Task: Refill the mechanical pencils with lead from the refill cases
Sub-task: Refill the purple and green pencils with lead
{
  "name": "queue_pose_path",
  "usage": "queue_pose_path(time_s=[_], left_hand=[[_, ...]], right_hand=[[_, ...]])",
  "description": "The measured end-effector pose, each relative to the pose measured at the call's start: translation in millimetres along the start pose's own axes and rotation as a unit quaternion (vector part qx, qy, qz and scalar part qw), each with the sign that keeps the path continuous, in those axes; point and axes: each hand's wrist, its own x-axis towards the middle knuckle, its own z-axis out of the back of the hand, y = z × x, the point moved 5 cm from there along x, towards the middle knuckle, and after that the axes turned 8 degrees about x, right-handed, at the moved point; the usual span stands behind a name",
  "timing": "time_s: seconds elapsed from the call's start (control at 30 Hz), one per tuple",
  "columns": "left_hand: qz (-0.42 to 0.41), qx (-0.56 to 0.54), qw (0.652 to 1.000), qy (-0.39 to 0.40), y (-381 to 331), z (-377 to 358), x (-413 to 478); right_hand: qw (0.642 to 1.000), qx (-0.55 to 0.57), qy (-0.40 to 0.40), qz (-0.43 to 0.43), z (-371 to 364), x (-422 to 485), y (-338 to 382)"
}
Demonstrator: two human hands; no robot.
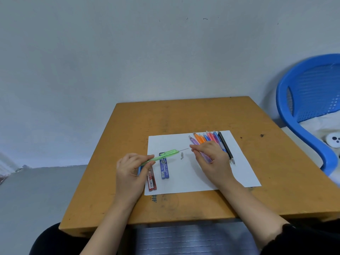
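Left grip [131,169] curled, thumb and fingers pinching the green pencil [160,157] near its lower end; the barrel slants off toward 2 o'clock above the paper [193,179]. Red refill case [152,181] and blue refill case [164,167] lie flat at 3 o'clock of that grip, the blue one under the pencil. Right grip [211,157] has its fingertips pressed together on a thin lead [184,149], which runs toward 9 o'clock to the pencil's far end. Small grey cap [182,155] on the paper just below the lead. Row of coloured pencils [207,138] at 12 o'clock of my right grip, partly under it. Counter [184,116] carries everything.
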Motion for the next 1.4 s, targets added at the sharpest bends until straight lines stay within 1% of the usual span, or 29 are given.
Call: queue_pose_path(time_s=[0.13,0.3,0.37,0.43,0.53,0.6,0.8,0.9,0.97,1.13,1.4], left_hand=[[-0.007,0.005,1.000,-0.001,-2.6,0.7,-0.2],[-0.010,0.009,1.000,0.002,-0.7,-0.2,-0.9],[-0.007,0.012,1.000,0.005,1.0,-0.9,-1.5],[-0.002,0.010,1.000,0.006,1.3,-0.4,-1.5],[0.016,-0.006,1.000,0.000,0.4,0.7,-0.9],[0.033,-0.020,0.999,-0.013,-0.4,1.6,-1.8],[0.105,-0.063,0.992,-0.031,13.6,2.5,-4.2],[0.149,-0.097,0.984,-0.027,25.5,-1.3,-9.3],[0.166,-0.100,0.981,-0.024,28.3,-2.0,-11.0],[0.146,-0.085,0.985,-0.031,16.5,1.8,-6.3],[0.137,-0.103,0.985,-0.001,14.8,-0.4,-7.0]], right_hand=[[0.999,0.005,0.045,0.028,-7.9,-0.7,1.4],[0.988,-0.003,0.138,0.063,-20.8,-5.0,0.7],[0.985,-0.013,0.162,0.066,-24.6,-6.1,-0.4],[0.988,-0.021,0.144,0.054,-23.7,-4.9,-2.9],[0.995,-0.037,0.090,0.026,-18.4,-2.6,-8.7],[0.994,-0.064,0.081,0.022,-18.4,-1.3,-11.5],[0.979,-0.167,0.109,0.052,-32.6,1.3,-13.4],[0.971,-0.192,0.128,0.057,-37.5,0.6,-12.8],[0.970,-0.192,0.135,0.056,-38.2,0.6,-12.1],[0.972,-0.187,0.137,0.046,-37.1,1.8,-10.6],[0.969,-0.191,0.154,0.003,-38.5,2.5,-14.0]])
